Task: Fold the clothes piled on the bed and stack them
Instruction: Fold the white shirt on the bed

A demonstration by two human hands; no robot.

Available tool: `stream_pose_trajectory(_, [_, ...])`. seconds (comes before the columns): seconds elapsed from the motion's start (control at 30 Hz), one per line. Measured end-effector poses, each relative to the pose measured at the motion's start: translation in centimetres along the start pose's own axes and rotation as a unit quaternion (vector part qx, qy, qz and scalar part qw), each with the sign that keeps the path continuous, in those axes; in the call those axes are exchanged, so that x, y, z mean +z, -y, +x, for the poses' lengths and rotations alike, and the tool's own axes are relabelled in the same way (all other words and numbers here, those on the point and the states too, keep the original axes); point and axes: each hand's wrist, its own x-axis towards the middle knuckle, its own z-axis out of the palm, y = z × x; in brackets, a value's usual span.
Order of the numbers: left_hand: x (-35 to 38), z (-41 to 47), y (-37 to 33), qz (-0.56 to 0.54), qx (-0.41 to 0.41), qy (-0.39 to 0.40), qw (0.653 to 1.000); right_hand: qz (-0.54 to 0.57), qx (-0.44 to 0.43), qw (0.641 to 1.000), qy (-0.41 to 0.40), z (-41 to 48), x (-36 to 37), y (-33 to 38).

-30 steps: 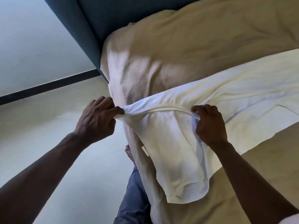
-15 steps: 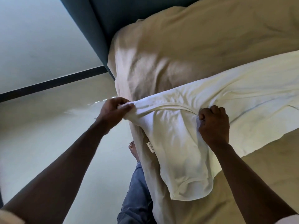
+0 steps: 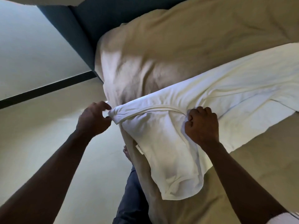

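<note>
Bed (image 3: pixel 161 50) w/ tan sheet. White garment (image 3: pixel 163 136) lies across it, one end hanging over the edge. L hand (image 3: pixel 93 118) pinches bunched corner; R hand (image 3: pixel 201 126) fisted round fabric.

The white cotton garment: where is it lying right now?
In the head view, the white cotton garment lies across the beige bedspread, centre-right, its near end draped over the bed's edge, held by the left hand and right hand.

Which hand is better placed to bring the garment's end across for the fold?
Left, probably: the left hand pinches the bunched end of the white garment at the bed edge, free to swing; the right hand grips cloth midway, better anchoring.
</note>
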Motion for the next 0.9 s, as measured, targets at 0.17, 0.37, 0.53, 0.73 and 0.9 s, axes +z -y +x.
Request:
stream_pose_trajectory(0.17, [1.9, -3.0, -8.2, -0.046, 0.140, -0.170, 0.974, 0.214, 0.271, 0.935, -0.073, 0.5, -0.7, -0.3])
stream_pose_trajectory(0.37, [8.8, -3.0, -20.5, -0.034, 0.355, -0.051, 0.933, 0.471, 0.529, 0.688, -0.158, 3.5, -1.9, -9.3])
stream_pose_trajectory(0.53, [13.9, -1.2, -28.4, 0.046, 0.445, -0.059, 0.892, 0.607, 0.557, 0.513, -0.241, 6.7, -5.0, -16.4])
stream_pose_trajectory(0.73, [17.6, 1.8, -36.1, 0.200, 0.477, -0.135, 0.845, 0.632, 0.558, 0.466, -0.270, 9.4, -6.4, -23.1])
stream_pose_trajectory(0.9, [18.7, 2.9, -38.4, 0.239, 0.461, -0.164, 0.839, 0.612, 0.562, 0.514, -0.215, 11.9, -7.6, -28.2])
